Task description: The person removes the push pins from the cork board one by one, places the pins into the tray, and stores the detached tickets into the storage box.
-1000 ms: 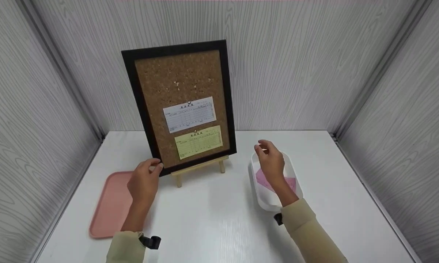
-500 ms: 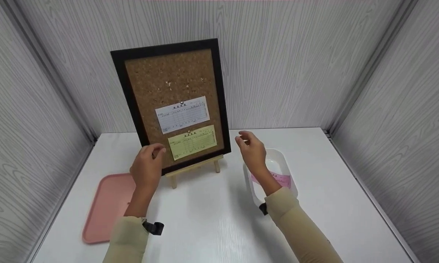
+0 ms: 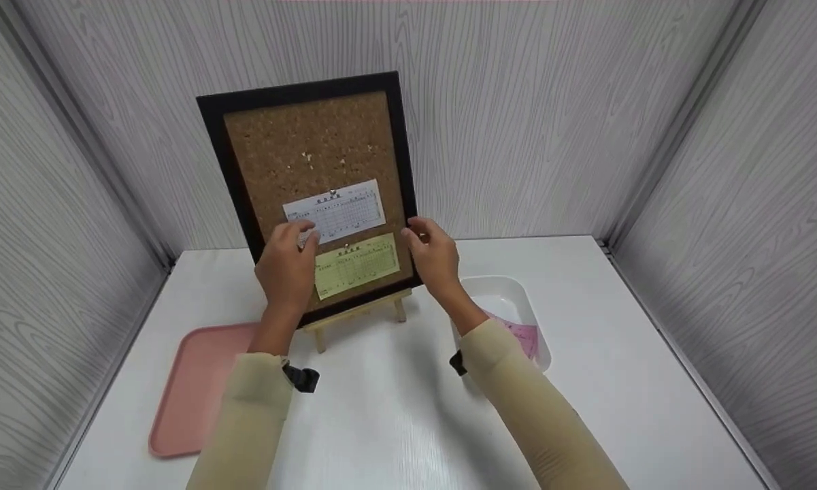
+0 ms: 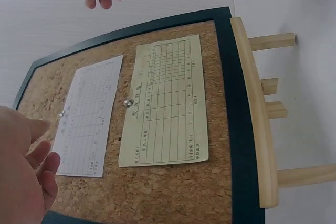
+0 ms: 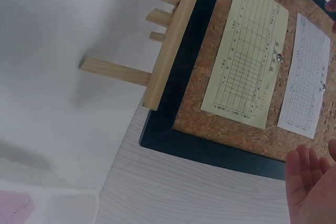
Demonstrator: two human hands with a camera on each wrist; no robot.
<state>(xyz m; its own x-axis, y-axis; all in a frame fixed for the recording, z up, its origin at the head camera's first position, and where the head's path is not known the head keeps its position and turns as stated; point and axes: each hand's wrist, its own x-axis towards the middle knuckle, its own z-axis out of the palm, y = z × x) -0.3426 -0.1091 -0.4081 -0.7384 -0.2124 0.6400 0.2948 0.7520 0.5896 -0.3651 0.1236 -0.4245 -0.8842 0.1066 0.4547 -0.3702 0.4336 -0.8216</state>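
Observation:
A black-framed corkboard leans on a small wooden easel. Pinned on it are a white printed slip and, below that, a yellow one. A clear pushpin sits at the top of the yellow slip; another pushpin is on the white one. My left hand is in front of the white slip's lower left corner, fingers loosely bent, nothing between them. Beside the board's right frame edge hovers my right hand, relaxed and holding nothing. Contact with the board cannot be told.
On the right stands a white tray with a pink slip in it, partly hidden by my right arm. A flat pink tray lies at the left, partly behind my left arm. Grey wood-grain walls enclose the table.
My left hand has risen from the board's lower left frame edge to the white slip. My right hand has moved left from over the white tray to the board's right edge.

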